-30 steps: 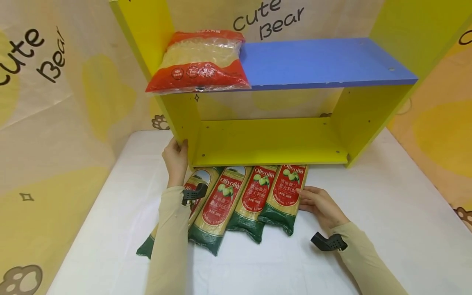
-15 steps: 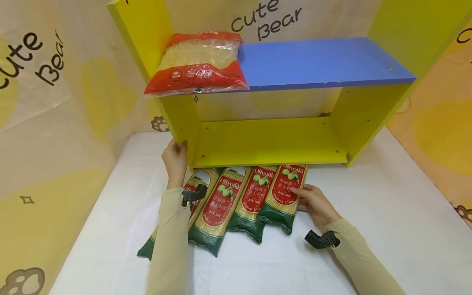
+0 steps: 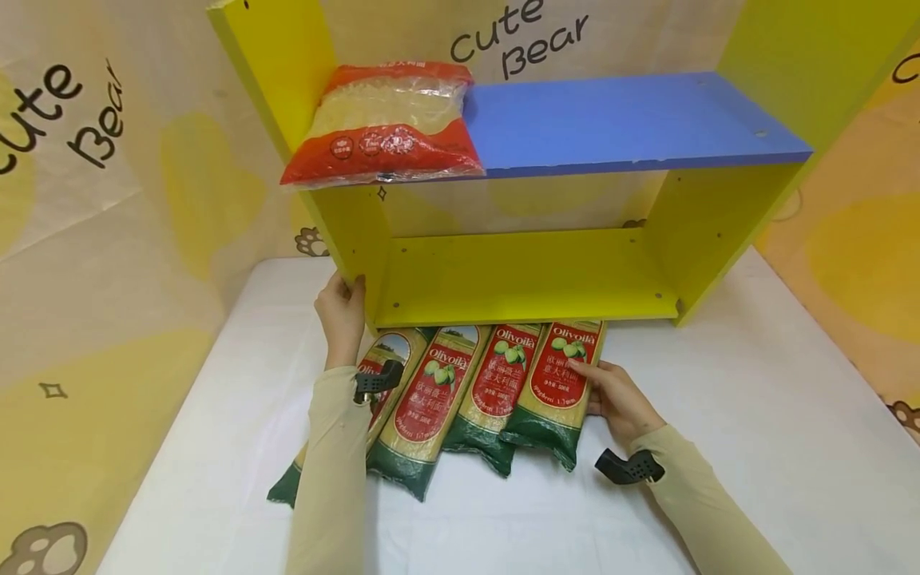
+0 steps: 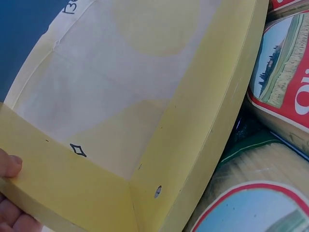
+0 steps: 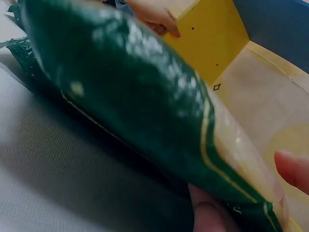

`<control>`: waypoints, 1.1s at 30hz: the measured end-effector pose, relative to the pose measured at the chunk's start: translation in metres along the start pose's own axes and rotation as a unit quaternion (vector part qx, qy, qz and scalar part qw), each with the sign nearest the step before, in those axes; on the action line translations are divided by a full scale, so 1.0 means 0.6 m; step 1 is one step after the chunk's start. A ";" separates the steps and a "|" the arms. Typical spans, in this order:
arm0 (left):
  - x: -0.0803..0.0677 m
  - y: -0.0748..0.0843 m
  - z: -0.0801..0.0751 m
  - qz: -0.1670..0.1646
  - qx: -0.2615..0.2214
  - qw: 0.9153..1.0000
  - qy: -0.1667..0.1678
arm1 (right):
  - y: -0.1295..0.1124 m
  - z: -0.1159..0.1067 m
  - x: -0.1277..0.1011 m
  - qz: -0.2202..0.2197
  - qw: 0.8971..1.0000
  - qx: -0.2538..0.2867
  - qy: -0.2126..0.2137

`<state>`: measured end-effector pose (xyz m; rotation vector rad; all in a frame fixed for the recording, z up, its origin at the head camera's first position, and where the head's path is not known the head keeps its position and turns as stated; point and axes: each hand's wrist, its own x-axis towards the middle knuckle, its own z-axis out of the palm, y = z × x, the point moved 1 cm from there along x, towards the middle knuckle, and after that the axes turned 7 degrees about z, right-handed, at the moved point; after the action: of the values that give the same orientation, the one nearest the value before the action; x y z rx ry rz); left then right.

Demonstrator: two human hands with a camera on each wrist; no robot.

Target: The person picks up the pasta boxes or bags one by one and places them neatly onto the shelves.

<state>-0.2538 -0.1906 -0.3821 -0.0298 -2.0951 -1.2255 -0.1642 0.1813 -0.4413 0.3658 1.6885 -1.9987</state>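
My left hand (image 3: pixel 342 321) grips the left side panel (image 3: pixel 357 231) of a yellow shelf unit, thumb on the panel's inner face in the left wrist view. My right hand (image 3: pixel 622 399) holds the rightmost spaghetti pack (image 3: pixel 559 375) by its right edge, thumb on top and fingers underneath. That pack has a red label and a green end (image 5: pixel 125 87), which looks raised off the table in the right wrist view. Left of it, several like packs (image 3: pixel 431 391) lie side by side and slanted, their far ends hidden by the shelf's bottom board (image 3: pixel 517 275). My left forearm partly covers the leftmost pack.
A red-and-clear bag of pasta (image 3: pixel 391 124) lies at the left end of the blue shelf board (image 3: pixel 632 120). The unit stands on a white-covered table (image 3: pixel 762 383). A printed cloth (image 3: pixel 108 239) hangs behind and beside it.
My right hand has shifted left, its thumb coming further over the rightmost spaghetti pack. That pack has moved slightly right and towards me. My left hand has stayed on the panel.
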 end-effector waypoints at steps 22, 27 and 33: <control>-0.001 -0.002 -0.003 0.005 -0.009 1.000 -0.008 | 0.015 0.008 -0.019 0.021 1.000 0.018 -0.015; 0.000 0.000 -0.004 0.009 -0.008 1.000 -0.006 | 0.021 0.019 -0.032 0.034 0.997 0.058 -0.038; 0.000 0.002 -0.004 0.001 -0.009 1.000 -0.007 | 0.026 0.027 -0.046 0.045 0.995 0.078 -0.036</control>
<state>-0.2519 -0.1918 -0.3804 -0.0483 -2.0944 -1.2469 -0.1311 0.1691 -0.4374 0.4114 1.4517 -2.0569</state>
